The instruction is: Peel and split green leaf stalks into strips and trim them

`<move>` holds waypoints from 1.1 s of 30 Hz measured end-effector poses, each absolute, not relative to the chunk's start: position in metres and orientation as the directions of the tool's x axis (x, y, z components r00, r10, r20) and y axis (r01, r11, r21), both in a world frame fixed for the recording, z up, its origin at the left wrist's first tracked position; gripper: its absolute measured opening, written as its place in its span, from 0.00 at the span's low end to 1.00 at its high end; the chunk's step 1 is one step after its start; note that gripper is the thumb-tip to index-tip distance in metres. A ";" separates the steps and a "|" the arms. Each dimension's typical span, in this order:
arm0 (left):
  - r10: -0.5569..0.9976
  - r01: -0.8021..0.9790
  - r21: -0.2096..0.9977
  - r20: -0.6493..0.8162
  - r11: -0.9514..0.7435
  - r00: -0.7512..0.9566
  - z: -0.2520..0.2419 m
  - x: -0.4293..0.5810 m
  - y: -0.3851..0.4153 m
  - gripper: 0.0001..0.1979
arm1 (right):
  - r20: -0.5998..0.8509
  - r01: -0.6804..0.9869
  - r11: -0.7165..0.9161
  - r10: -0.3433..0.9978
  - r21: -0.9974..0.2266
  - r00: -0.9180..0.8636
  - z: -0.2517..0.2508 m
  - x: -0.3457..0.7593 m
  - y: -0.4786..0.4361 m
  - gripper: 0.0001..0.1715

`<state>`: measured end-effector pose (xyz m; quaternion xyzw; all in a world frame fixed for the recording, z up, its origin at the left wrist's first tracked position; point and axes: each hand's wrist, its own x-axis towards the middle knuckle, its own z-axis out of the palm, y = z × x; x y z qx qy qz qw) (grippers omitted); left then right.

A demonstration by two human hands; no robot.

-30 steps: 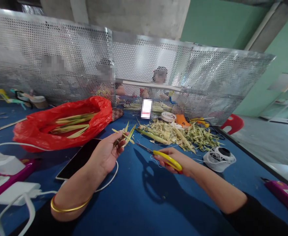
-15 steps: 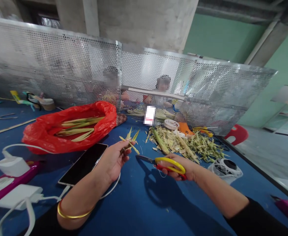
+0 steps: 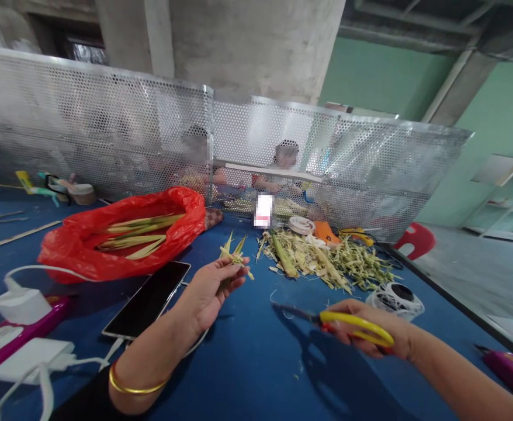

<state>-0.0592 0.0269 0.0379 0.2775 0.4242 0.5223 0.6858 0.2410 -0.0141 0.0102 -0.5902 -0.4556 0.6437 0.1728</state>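
Note:
My left hand [image 3: 210, 290] pinches a small bundle of green-yellow leaf strips [image 3: 234, 259] and holds it up over the blue table [image 3: 248, 374]. Its wrist wears a gold bangle. My right hand [image 3: 373, 333] is closed on the yellow handles of a pair of scissors [image 3: 339, 323], whose blades point left and sit apart from the bundle, lower and to its right.
A red plastic bag [image 3: 120, 234] with leaf strips lies at left, a black phone [image 3: 148, 300] beside it, chargers and cables at far left. A heap of leaf trimmings [image 3: 326, 260] and a spool of white thread [image 3: 395, 296] lie at right. People sit behind a perforated metal screen [image 3: 239, 152].
My right hand with the scissors has drawn back to the right and nearer to me, away from the bundle. My left hand has stayed about where it was, turning the bundle slightly.

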 end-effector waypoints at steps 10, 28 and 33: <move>0.964 -0.410 0.873 -0.253 0.263 0.080 0.027 -0.050 0.021 0.10 | -0.083 0.009 -0.085 0.989 -0.996 0.121 0.001 0.199 -0.032 0.37; 0.745 0.416 0.622 0.498 -0.664 0.444 -0.009 -0.031 -0.008 0.21 | -0.154 -0.394 -0.211 0.973 -0.894 -0.173 -0.012 0.140 -0.027 0.29; 0.783 0.420 0.668 0.452 -0.615 0.427 -0.009 -0.029 -0.008 0.20 | -0.156 -0.412 -0.209 0.975 -0.887 -0.159 -0.012 0.142 -0.025 0.30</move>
